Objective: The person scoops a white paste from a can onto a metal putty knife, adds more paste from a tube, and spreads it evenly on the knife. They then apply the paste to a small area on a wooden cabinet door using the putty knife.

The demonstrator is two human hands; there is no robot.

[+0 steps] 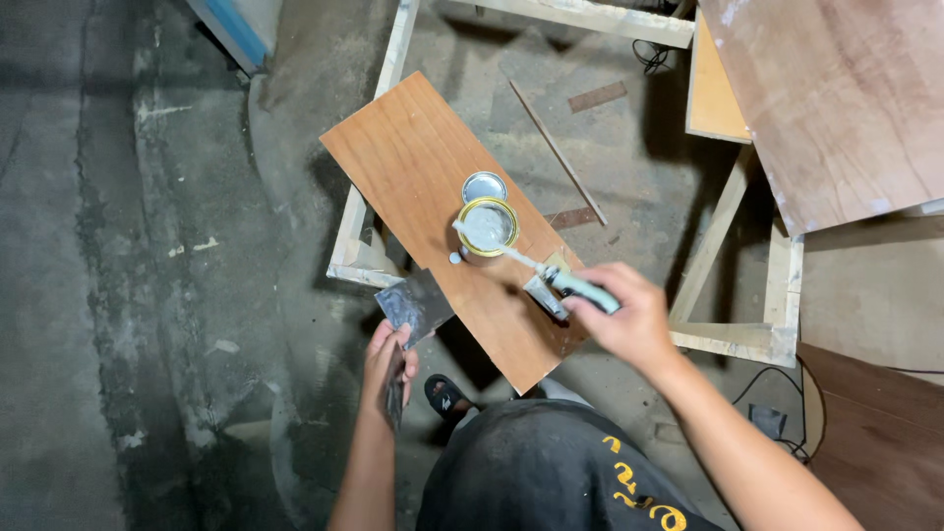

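Partly blurred, right grip (629, 320) clasps a screwdriver (536, 265) in the can (487, 227); left grip (390, 359) clasps a scraper (415, 303).

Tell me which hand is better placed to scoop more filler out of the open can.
Right hand: it holds the screwdriver-like tool with its tip already at the open can. The left hand holds a flat scraper off the board's edge.
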